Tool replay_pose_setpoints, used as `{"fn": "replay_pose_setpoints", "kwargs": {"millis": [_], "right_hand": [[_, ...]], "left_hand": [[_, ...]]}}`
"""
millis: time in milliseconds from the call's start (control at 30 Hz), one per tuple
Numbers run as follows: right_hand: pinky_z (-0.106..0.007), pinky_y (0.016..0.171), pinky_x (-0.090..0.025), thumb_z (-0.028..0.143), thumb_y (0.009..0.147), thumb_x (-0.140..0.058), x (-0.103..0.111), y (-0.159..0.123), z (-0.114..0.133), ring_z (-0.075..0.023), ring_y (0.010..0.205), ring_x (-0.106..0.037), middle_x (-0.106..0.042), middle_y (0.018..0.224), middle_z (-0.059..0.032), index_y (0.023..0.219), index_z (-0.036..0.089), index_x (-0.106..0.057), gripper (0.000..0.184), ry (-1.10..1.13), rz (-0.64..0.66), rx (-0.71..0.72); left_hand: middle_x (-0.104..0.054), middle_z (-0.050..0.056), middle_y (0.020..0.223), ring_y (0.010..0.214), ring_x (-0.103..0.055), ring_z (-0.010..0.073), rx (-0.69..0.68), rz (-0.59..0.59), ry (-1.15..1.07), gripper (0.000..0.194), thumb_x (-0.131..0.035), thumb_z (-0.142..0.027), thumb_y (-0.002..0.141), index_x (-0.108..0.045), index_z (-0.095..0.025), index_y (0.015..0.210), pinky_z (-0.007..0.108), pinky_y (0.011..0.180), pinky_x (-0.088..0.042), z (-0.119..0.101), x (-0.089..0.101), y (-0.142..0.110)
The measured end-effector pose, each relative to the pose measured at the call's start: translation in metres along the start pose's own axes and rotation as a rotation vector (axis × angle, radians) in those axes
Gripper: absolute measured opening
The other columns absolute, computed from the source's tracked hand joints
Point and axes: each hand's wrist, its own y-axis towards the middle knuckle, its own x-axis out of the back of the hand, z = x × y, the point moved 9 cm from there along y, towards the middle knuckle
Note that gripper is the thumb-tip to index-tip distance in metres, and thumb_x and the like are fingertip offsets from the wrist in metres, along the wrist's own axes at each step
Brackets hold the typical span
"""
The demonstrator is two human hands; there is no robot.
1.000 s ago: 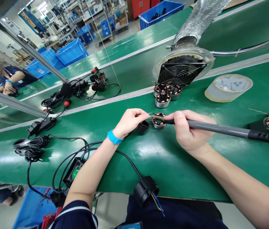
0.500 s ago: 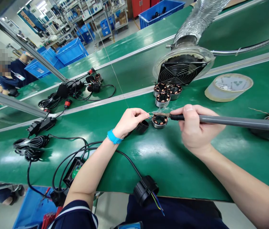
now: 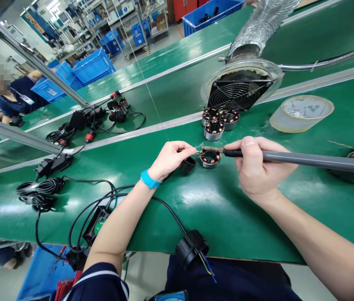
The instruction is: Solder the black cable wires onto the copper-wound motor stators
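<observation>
My right hand (image 3: 257, 167) grips a soldering iron (image 3: 305, 159) from the right. The iron's tip lies at the upper rim of a copper-wound stator ring (image 3: 210, 159) on the green bench. My left hand (image 3: 173, 158), with a blue wristband (image 3: 149, 179), pinches thin wires close to the iron's tip. A fine strand (image 3: 153, 102) hangs from above down to this hand. Just under the left fingers sits a black round plastic part (image 3: 187, 165), partly covered. Exactly where tip and wires meet is too small to make out.
Several more stators (image 3: 214, 129) stand before a fume extractor fan (image 3: 235, 95). To its right is a tape roll (image 3: 302, 113). Coiled black cables (image 3: 40, 188) lie left; a black cap with coloured wires (image 3: 192, 250) hangs over the front edge. A co-worker (image 3: 20, 96) is at far left.
The cable sets on the far strip have shifted slightly left. Smoke near the iron's tip has thinned. Both my hands stay almost where they were.
</observation>
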Motion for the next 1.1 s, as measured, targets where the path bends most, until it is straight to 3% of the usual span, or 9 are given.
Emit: {"fn": "replay_pose_setpoints", "kwargs": {"millis": [200, 400, 700, 900, 1100], "right_hand": [[-0.032, 0.055, -0.051, 0.037, 0.106, -0.056, -0.008, 0.002, 0.004, -0.0140, 0.043, -0.054, -0.057, 0.054, 0.0035, 0.090, 0.024, -0.076, 0.029, -0.025, 0.067, 0.013], [-0.036, 0.077, -0.058, 0.027, 0.102, -0.061, -0.027, 0.002, 0.014, -0.0200, 0.077, -0.069, -0.072, 0.088, -0.0042, 0.112, 0.024, -0.074, 0.016, -0.135, 0.235, 0.184], [-0.042, 0.095, -0.059, 0.013, 0.095, -0.061, -0.047, -0.007, 0.008, -0.0231, 0.099, -0.070, -0.068, 0.114, -0.0071, 0.135, 0.030, -0.062, 0.044, -0.181, 0.421, 0.279], [-0.037, 0.091, -0.061, 0.012, 0.097, -0.055, -0.054, -0.012, 0.012, -0.0213, 0.098, -0.069, -0.065, 0.110, -0.0072, 0.136, 0.029, -0.061, 0.043, -0.183, 0.446, 0.332], [-0.034, 0.087, -0.060, 0.010, 0.095, -0.055, -0.050, -0.015, 0.019, -0.0198, 0.094, -0.068, -0.063, 0.106, -0.0065, 0.133, 0.029, -0.063, 0.043, -0.211, 0.374, 0.367]], "left_hand": [[-0.063, 0.001, 0.072, 0.067, -0.047, 0.0108, 0.007, 0.001, -0.004, 0.031, -0.073, -0.044, 0.080, -0.071, -0.013, 0.075, 0.027, 0.066, -0.035, 0.002, -0.001, 0.000], [-0.062, 0.001, 0.071, 0.066, -0.047, 0.0112, -0.022, 0.013, 0.018, 0.033, -0.071, -0.045, 0.082, -0.070, -0.013, 0.076, 0.027, 0.064, -0.034, 0.000, -0.002, -0.001], [-0.060, 0.001, 0.071, 0.067, -0.048, 0.0123, -0.085, 0.019, 0.146, 0.033, -0.065, -0.045, 0.088, -0.066, -0.015, 0.075, 0.027, 0.065, -0.036, -0.014, -0.004, -0.006], [-0.059, 0.001, 0.068, 0.067, -0.049, 0.0132, -0.176, 0.045, 0.254, 0.035, -0.056, -0.041, 0.094, -0.062, -0.016, 0.070, 0.028, 0.067, -0.037, -0.027, -0.006, -0.010], [-0.069, 0.003, 0.079, 0.076, -0.058, 0.0161, -0.173, 0.120, 0.321, 0.021, -0.068, -0.036, 0.086, -0.073, -0.015, 0.086, 0.028, 0.072, -0.043, -0.025, -0.004, -0.011]]}}
